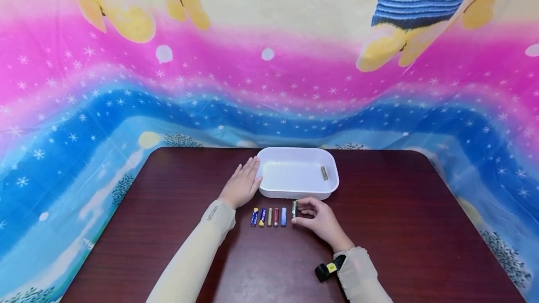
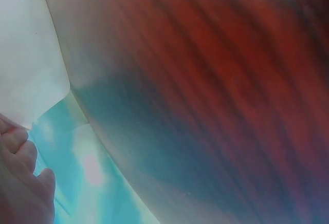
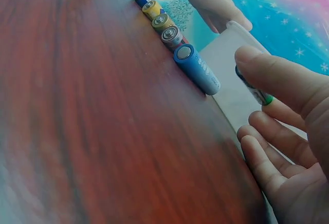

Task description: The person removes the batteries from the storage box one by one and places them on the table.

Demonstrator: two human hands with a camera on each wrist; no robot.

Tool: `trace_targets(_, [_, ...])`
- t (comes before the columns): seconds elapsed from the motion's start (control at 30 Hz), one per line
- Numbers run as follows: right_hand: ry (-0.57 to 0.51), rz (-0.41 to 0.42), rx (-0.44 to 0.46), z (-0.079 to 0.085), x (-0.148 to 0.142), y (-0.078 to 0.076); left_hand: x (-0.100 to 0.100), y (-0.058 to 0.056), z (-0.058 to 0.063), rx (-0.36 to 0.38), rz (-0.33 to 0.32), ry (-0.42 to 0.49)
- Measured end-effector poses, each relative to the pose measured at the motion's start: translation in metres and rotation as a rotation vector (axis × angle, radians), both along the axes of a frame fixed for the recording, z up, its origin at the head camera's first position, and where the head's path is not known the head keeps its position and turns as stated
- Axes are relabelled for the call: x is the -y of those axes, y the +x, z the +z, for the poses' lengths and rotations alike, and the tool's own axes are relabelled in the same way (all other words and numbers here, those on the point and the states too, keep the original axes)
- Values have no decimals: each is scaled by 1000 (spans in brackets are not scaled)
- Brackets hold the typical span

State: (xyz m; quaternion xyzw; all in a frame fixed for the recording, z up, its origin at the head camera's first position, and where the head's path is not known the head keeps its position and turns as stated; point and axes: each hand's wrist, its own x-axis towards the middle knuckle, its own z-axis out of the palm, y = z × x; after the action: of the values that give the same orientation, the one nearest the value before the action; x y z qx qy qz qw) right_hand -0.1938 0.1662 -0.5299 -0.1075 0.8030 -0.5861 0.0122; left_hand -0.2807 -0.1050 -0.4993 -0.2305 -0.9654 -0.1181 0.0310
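Note:
My right hand point(image 1: 322, 223) pinches a dark battery with a green end point(image 3: 255, 89) between thumb and finger, in front of the white plastic tray point(image 1: 294, 195). To its left stretches a row of batteries: a light blue one point(image 1: 283, 217), a red one point(image 1: 275, 217), a gold one point(image 1: 269, 217) and two blue-and-yellow ones point(image 1: 262, 218). Another battery point(image 1: 324, 173) lies inside the tray near its right wall. My left hand point(image 1: 240, 186) has its fingers extended against the tray's left side; the left wrist view catches only part of those fingers point(image 2: 23, 152).
Dark reddish-brown wood makes up the tabletop point(image 1: 269, 265), its far edge just behind the tray. A printed cloth point(image 1: 269, 78) hangs around the back and sides. A black band with a small device point(image 1: 328, 269) is on my right wrist.

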Motion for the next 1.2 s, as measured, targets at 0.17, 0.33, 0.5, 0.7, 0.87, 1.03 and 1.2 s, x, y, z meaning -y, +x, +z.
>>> trace_targets(0.17, [44,5,-26,-10,-3,-4,0,1,1,7,4,2])
trace_targets(0.33, [133,7,-57,-10,-3,-4,-1,1,3,9,6,7])
trace_targets(0.5, [214,29,-119,-12,-3,-4,-1,1,1,4,7,13])
trace_targets(0.7, [258,22,-156,-14,0,-3,-1,0,-2,-6,7,9])
trace_targets(0.87, [294,3,-161,-15,2,-2,-1,1,-1,0,5,12])
trace_targets(1.03, [320,-6,-165,-13,4,-2,-1,1,0,-4,1,13])
trace_targets(1.2, [347,-3,-176,-9,6,-1,0,0,-1,-13,2,13])
